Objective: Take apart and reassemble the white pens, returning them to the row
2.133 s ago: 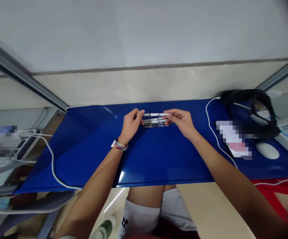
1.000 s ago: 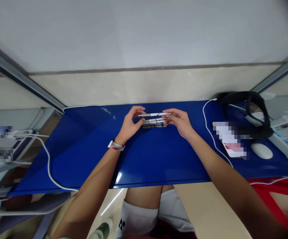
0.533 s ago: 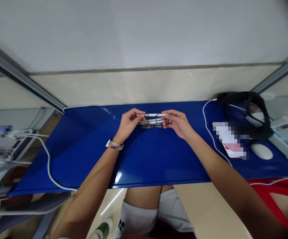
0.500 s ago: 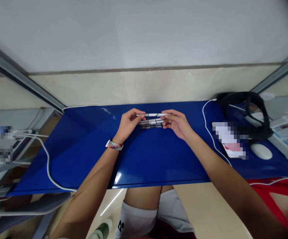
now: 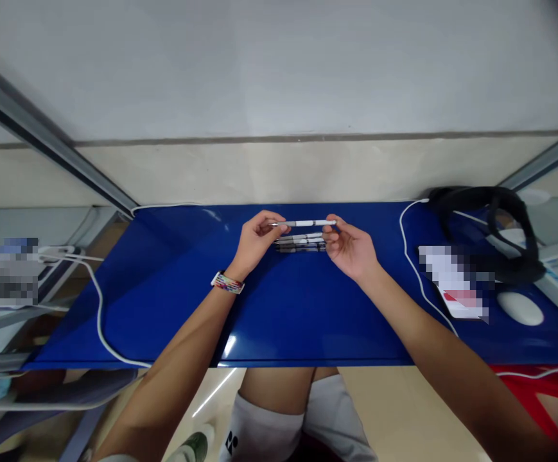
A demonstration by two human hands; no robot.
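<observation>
A white and grey pen [image 5: 305, 223] is held level between my two hands. Its tip end is pinched in the fingers of my left hand [image 5: 258, 239], which has a colourful woven band on the wrist. The fingers and thumb of my right hand [image 5: 352, 247] close on the pen's other end. Just below the held pen, several similar pens [image 5: 300, 242] lie side by side on the blue table [image 5: 279, 308], their right ends close to my right hand's lower fingers.
On the right of the table are a phone [image 5: 452, 282] with blurred screen, a white mouse [image 5: 520, 308], a black strap-like headset [image 5: 514, 212] and a white cable [image 5: 406, 247]. Another white cable [image 5: 99, 314] crosses the left side. A wall stands behind.
My right hand has shifted its hold outward to the pen's far end, so more of the pen shows between my hands. The whole view has shifted slightly.
</observation>
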